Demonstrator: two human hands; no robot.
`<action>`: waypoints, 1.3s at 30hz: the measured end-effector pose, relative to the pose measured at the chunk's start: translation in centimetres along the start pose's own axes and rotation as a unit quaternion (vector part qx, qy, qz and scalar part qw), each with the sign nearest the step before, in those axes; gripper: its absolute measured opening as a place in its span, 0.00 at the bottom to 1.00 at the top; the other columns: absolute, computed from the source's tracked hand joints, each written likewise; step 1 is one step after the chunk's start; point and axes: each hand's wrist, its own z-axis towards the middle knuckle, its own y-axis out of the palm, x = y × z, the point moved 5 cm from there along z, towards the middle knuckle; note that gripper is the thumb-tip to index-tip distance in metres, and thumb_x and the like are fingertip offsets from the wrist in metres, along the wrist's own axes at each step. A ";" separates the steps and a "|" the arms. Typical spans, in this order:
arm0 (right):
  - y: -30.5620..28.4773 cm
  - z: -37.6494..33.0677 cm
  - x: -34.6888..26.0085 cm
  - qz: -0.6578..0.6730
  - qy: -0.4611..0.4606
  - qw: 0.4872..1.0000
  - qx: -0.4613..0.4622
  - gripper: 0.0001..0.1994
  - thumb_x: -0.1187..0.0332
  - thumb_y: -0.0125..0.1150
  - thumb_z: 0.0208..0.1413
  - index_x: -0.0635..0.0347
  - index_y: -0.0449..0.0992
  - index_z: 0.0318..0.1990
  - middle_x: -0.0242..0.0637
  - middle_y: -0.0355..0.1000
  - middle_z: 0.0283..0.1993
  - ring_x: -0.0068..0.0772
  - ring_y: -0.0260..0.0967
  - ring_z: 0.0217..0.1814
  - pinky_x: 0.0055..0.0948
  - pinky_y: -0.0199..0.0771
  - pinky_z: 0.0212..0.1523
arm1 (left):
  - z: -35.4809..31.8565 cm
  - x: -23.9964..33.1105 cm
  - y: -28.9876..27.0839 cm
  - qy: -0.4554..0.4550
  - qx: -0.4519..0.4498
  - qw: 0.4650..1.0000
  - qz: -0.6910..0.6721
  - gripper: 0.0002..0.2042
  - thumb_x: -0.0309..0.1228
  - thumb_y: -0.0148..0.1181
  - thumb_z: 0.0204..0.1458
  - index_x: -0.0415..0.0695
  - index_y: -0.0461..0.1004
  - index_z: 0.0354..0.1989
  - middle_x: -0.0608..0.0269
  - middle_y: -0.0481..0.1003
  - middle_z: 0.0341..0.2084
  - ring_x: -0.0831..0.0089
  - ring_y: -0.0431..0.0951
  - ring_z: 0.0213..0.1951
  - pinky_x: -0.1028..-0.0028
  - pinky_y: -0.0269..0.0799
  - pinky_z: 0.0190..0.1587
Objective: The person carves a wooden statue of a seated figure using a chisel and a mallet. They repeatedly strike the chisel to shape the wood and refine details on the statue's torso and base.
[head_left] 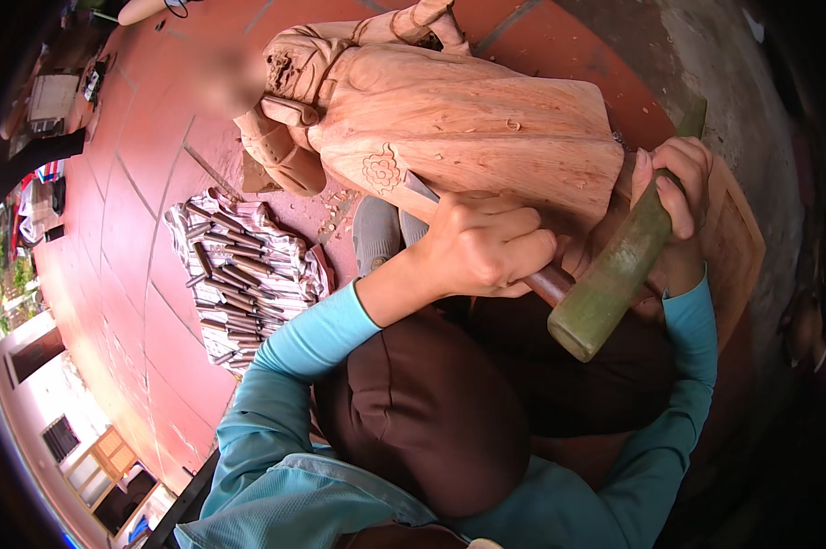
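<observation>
From where I stand, the left hand (491, 245) is closed in a fist, back of the hand turned up, around one chisel (553, 282); its forearm slants up from the lower left in a turquoise sleeve (303, 334). The blade points up and to the left, its tip just beside a single carved scroll motif (381, 167) on the robe of a wooden figure (468, 123). The right hand (680, 188) is raised on the other side, wrist above its sleeve, fingers wrapped around the narrower part of one green club (605, 274), whose thick end slants down toward the person's lap.

The one figure lies stretched out just beyond both hands, its upper end to the left. I count two grey shoes (376, 236) beneath it, and one striped cloth (177, 220) on the red floor (143, 265) to the left. On that cloth lie well over a dozen dark-handled tools (239, 277), too crowded and overlapped for me to count exactly.

The figure's head end is blurred. The chisel's butt disappears by the club, so I can't tell whether the two touch, nor whether the cutting edge is in the wood. The left palm is hidden, and the shoes are partly covered by the figure and the left forearm.
</observation>
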 end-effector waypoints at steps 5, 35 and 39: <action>-0.6 -1.9 1.7 0.198 0.013 0.968 0.153 0.27 0.88 0.65 0.44 0.52 0.58 0.45 0.39 0.66 0.38 0.39 0.68 0.34 0.41 0.71 0.35 | 0.1 -0.2 0.0 0.002 0.002 1.000 -0.013 0.15 0.24 0.67 0.40 0.46 0.64 0.13 0.68 0.57 0.08 0.73 0.62 0.09 0.71 0.55 0.12; 0.6 -1.6 1.7 0.047 0.056 0.996 0.057 0.24 0.87 0.65 0.45 0.56 0.59 0.45 0.39 0.68 0.35 0.38 0.68 0.32 0.40 0.70 0.36 | 0.8 -1.2 -0.2 -0.068 0.020 0.997 0.023 0.16 0.29 0.69 0.42 0.46 0.64 0.14 0.66 0.58 0.09 0.69 0.63 0.11 0.69 0.56 0.14; 0.8 -0.9 1.3 0.012 0.057 0.998 0.020 0.20 0.86 0.65 0.47 0.58 0.61 0.39 0.39 0.67 0.34 0.39 0.66 0.31 0.41 0.70 0.36 | 1.2 -0.9 -0.3 -0.065 0.019 0.996 0.049 0.16 0.31 0.68 0.43 0.46 0.64 0.14 0.67 0.60 0.10 0.71 0.64 0.11 0.70 0.57 0.13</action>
